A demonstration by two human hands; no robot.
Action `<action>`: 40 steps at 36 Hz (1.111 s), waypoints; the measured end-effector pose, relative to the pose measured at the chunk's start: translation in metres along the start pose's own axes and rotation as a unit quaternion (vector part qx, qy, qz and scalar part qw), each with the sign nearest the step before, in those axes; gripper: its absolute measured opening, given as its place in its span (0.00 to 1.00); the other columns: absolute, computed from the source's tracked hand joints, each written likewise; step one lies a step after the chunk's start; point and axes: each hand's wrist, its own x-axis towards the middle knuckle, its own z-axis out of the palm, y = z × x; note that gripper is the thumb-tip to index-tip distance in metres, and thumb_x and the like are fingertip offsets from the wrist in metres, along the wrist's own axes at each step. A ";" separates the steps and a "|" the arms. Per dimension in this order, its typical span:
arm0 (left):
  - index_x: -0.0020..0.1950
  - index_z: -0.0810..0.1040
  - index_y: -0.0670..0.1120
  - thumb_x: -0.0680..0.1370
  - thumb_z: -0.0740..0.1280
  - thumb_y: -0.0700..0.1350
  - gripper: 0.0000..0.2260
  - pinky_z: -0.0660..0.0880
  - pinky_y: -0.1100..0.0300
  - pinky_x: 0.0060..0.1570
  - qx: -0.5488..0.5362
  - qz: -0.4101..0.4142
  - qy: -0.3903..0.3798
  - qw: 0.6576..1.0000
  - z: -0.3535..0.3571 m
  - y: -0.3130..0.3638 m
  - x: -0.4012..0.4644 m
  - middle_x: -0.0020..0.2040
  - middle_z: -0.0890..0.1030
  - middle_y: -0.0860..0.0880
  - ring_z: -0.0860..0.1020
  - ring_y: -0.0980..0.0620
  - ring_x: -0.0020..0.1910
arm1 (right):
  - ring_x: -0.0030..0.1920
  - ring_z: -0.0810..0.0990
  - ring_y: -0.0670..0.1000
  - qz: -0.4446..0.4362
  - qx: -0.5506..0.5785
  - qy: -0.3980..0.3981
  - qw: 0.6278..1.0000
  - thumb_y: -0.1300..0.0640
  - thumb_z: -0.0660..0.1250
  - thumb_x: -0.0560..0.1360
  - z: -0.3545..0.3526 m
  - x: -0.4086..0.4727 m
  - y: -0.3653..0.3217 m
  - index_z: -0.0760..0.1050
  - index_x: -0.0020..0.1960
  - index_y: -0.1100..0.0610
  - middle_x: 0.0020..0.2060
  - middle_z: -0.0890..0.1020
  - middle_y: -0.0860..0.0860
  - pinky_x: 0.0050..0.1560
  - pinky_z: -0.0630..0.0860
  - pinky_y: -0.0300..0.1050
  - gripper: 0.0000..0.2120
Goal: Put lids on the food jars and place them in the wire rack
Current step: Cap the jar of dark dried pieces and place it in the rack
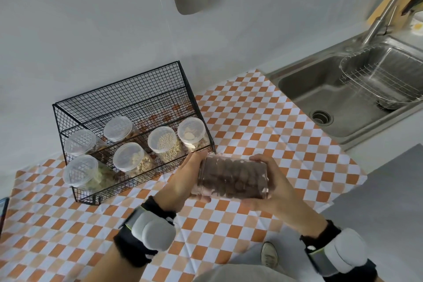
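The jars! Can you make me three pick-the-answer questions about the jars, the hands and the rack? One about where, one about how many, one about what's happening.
1. Where is the sink?
A. Right of the wire rack
B. Left of the wire rack
C. Under the wire rack

2. How many jars sit in the wire rack?
A. Two
B. Six
C. Ten

3. How is the jar of brown pieces held?
A. Standing alone on the cloth
B. On its side, between both hands
C. Upside down in the sink

Answers:
1 A: the sink lies right of the wire rack.
2 B: six lidded jars show, two behind and four in front.
3 B: the left hand and right hand hold the jar of brown pieces sideways above the checked cloth.
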 end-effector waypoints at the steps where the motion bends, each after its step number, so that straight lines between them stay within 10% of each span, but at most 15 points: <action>1: 0.60 0.81 0.47 0.81 0.57 0.65 0.25 0.81 0.52 0.39 -0.008 -0.027 -0.012 1.000 -0.001 0.001 0.001 0.48 0.87 0.39 0.86 0.43 0.40 | 0.64 0.78 0.46 -0.018 -0.015 -0.002 1.000 0.61 0.84 0.64 0.000 -0.001 0.000 0.68 0.65 0.38 0.60 0.76 0.36 0.53 0.84 0.47 0.39; 18: 0.62 0.79 0.46 0.82 0.56 0.62 0.23 0.80 0.53 0.35 -0.035 -0.011 0.000 0.999 0.005 -0.009 0.005 0.43 0.86 0.41 0.83 0.45 0.35 | 0.61 0.79 0.41 -0.047 -0.067 0.022 0.996 0.67 0.84 0.63 0.001 0.003 -0.001 0.69 0.65 0.41 0.59 0.77 0.33 0.51 0.82 0.39 0.40; 24: 0.57 0.78 0.58 0.74 0.61 0.65 0.18 0.78 0.38 0.61 0.012 0.158 0.049 0.986 0.007 -0.006 -0.005 0.54 0.84 0.49 0.82 0.45 0.56 | 0.36 0.85 0.57 0.070 0.042 -0.018 0.997 0.35 0.80 0.64 0.004 0.005 -0.001 0.68 0.69 0.51 0.52 0.84 0.53 0.35 0.84 0.49 0.41; 29: 0.57 0.78 0.56 0.76 0.62 0.59 0.13 0.81 0.43 0.56 0.015 0.173 0.028 0.984 0.005 -0.007 -0.009 0.53 0.85 0.46 0.83 0.44 0.55 | 0.39 0.82 0.57 0.213 0.078 -0.139 0.964 0.21 0.52 0.70 0.005 0.001 0.001 0.74 0.68 0.46 0.50 0.85 0.56 0.41 0.80 0.47 0.39; 33: 0.53 0.81 0.54 0.73 0.61 0.60 0.16 0.82 0.44 0.47 -0.004 0.124 0.059 0.991 0.004 -0.010 -0.007 0.51 0.85 0.45 0.85 0.40 0.51 | 0.63 0.82 0.51 0.114 0.119 -0.053 0.985 0.20 0.68 0.61 0.017 -0.002 0.011 0.56 0.75 0.34 0.68 0.76 0.44 0.44 0.84 0.45 0.48; 36: 0.58 0.79 0.51 0.74 0.61 0.62 0.20 0.83 0.45 0.37 -0.012 0.095 0.047 0.994 0.006 -0.010 -0.008 0.52 0.86 0.41 0.86 0.37 0.44 | 0.63 0.80 0.41 0.020 0.084 0.016 0.996 0.25 0.70 0.65 0.028 -0.005 0.010 0.56 0.74 0.37 0.62 0.78 0.36 0.49 0.82 0.38 0.44; 40: 0.57 0.78 0.53 0.84 0.59 0.55 0.11 0.79 0.64 0.38 0.032 0.146 0.065 0.987 0.010 -0.008 -0.012 0.52 0.84 0.48 0.83 0.48 0.50 | 0.51 0.84 0.53 0.052 0.117 0.090 0.988 0.31 0.68 0.69 0.041 -0.004 0.007 0.66 0.67 0.46 0.60 0.78 0.54 0.32 0.78 0.37 0.33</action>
